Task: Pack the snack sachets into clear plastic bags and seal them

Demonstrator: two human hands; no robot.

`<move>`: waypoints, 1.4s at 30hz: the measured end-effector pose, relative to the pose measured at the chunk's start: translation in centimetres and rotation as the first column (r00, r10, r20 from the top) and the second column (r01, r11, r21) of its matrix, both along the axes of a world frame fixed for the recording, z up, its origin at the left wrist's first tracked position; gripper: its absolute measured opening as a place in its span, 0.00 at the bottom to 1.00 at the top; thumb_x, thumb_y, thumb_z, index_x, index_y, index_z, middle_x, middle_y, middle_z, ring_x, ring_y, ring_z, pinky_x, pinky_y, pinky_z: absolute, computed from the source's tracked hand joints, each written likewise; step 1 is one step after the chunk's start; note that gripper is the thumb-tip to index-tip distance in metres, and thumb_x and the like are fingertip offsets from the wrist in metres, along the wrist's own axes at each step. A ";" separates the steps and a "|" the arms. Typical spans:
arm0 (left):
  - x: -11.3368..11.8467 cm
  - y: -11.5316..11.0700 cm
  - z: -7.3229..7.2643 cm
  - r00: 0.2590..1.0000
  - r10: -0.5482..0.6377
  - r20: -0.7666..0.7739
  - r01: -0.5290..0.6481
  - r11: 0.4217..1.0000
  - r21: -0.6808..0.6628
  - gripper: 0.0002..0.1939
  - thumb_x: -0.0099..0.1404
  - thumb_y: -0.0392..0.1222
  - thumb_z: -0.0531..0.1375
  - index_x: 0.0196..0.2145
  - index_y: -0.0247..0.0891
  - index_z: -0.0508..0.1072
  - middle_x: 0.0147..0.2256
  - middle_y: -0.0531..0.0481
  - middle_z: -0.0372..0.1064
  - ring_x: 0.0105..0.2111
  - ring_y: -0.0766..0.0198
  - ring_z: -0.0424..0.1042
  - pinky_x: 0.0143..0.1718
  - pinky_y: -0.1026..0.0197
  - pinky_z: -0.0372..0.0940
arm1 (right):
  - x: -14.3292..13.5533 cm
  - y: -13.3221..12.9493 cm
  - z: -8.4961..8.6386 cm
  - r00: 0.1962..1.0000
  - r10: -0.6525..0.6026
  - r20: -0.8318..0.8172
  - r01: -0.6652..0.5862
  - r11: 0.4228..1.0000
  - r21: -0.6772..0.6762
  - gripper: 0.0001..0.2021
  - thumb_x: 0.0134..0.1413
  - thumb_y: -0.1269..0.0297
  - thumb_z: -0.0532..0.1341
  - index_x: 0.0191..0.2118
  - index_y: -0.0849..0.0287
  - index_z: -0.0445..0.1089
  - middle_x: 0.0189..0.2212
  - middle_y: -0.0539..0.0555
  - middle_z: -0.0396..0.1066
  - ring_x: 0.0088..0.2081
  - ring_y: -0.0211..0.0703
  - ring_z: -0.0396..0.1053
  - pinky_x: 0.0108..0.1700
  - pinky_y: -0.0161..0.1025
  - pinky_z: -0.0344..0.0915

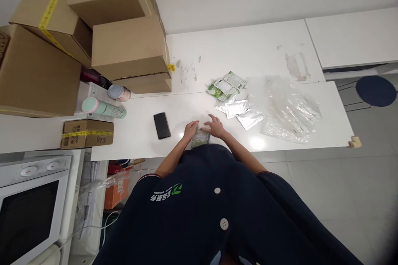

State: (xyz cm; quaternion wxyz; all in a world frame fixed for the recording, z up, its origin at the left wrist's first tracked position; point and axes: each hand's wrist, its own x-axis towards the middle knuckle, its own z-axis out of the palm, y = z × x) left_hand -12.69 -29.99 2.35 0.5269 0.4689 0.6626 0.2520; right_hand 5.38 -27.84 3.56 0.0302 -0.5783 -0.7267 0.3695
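Observation:
Close to the table's front edge, in front of my body, lies a small clear plastic packet (200, 138) with greenish contents. At its upper left corner my left hand (190, 130) is closed, fingers together on the plastic. My right hand (215, 126) is over the upper right corner, its fingers spread and the thumb side touching the packet's top edge. Just beyond the hands lie several silver foil pouches (237, 108) and a few green-and-white printed packets (228, 85). To the left rests a black phone (162, 125).
A heap of clear plastic bags (289, 112) covers the table's right part. Stacked cardboard boxes (130, 45), a mint green bottle (104, 107), a lidded jar (119, 92) and a small taped box (87, 133) stand left. A microwave (31, 203) is lower left, a dark stool (376, 91) far right.

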 end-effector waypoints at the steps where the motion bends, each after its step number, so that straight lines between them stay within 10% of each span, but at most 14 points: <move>1: -0.5 -0.2 0.1 0.999 -0.038 0.023 0.039 0.999 -0.018 0.20 0.66 0.49 0.53 0.50 0.36 0.73 0.50 0.44 0.71 0.48 0.59 0.70 0.48 0.60 0.65 | 0.1 -0.2 0.3 0.997 0.076 0.013 -0.076 0.997 -0.012 0.24 0.50 0.47 0.65 0.51 0.53 0.72 0.64 0.61 0.50 0.64 0.61 0.47 0.58 0.56 0.53; 9: -4.8 -1.3 1.5 0.826 -0.481 -0.294 0.473 0.875 -0.104 0.37 0.44 0.53 0.71 0.52 0.45 0.71 0.54 0.44 0.65 0.55 0.47 0.63 0.50 0.55 0.62 | -0.1 -2.0 1.6 0.962 0.186 -0.198 -0.222 0.958 -0.180 0.16 0.51 0.63 0.62 0.47 0.59 0.70 0.35 0.52 0.74 0.36 0.44 0.70 0.39 0.37 0.64; 17: -5.6 0.1 3.4 0.709 -0.656 -0.258 0.672 0.739 -0.033 0.15 0.51 0.47 0.66 0.37 0.41 0.74 0.33 0.53 0.73 0.35 0.59 0.71 0.36 0.63 0.62 | -1.0 -1.4 2.4 0.949 0.211 -0.234 -0.249 0.957 -0.150 0.20 0.48 0.67 0.63 0.50 0.57 0.71 0.34 0.49 0.75 0.36 0.43 0.71 0.39 0.35 0.63; 26: -7.5 5.0 6.3 0.690 -0.314 -0.652 0.578 0.781 0.236 0.12 0.63 0.35 0.54 0.43 0.40 0.72 0.46 0.43 0.70 0.49 0.56 0.67 0.54 0.55 0.58 | -4.8 4.4 6.1 0.953 0.298 0.057 -0.301 0.903 0.305 0.21 0.60 0.69 0.52 0.59 0.53 0.64 0.53 0.56 0.67 0.49 0.47 0.67 0.46 0.37 0.61; 35: -7.6 3.6 6.5 0.623 -0.291 -0.726 0.488 0.870 0.070 0.16 0.61 0.44 0.60 0.46 0.39 0.71 0.43 0.41 0.72 0.51 0.48 0.65 0.55 0.50 0.56 | -7.5 6.3 7.4 0.822 0.508 0.257 -0.558 0.808 0.187 0.20 0.63 0.68 0.50 0.58 0.50 0.63 0.47 0.58 0.68 0.42 0.47 0.70 0.39 0.39 0.61; 39: -6.7 3.5 6.0 0.767 -0.218 -0.603 0.312 0.949 0.054 0.20 0.56 0.52 0.65 0.43 0.39 0.73 0.42 0.41 0.73 0.51 0.46 0.66 0.49 0.53 0.60 | -9.5 7.8 8.7 0.714 0.623 0.321 -0.682 0.721 0.118 0.19 0.61 0.70 0.54 0.56 0.49 0.66 0.46 0.58 0.70 0.44 0.49 0.70 0.42 0.41 0.62; 42: -6.5 4.1 4.3 0.926 0.047 -0.374 -0.027 0.998 0.058 0.15 0.57 0.50 0.65 0.38 0.38 0.75 0.37 0.42 0.74 0.44 0.49 0.71 0.43 0.56 0.63 | -9.9 9.0 9.5 0.796 0.519 0.312 -0.602 0.733 0.316 0.21 0.60 0.67 0.57 0.58 0.51 0.63 0.55 0.61 0.65 0.54 0.56 0.64 0.52 0.49 0.59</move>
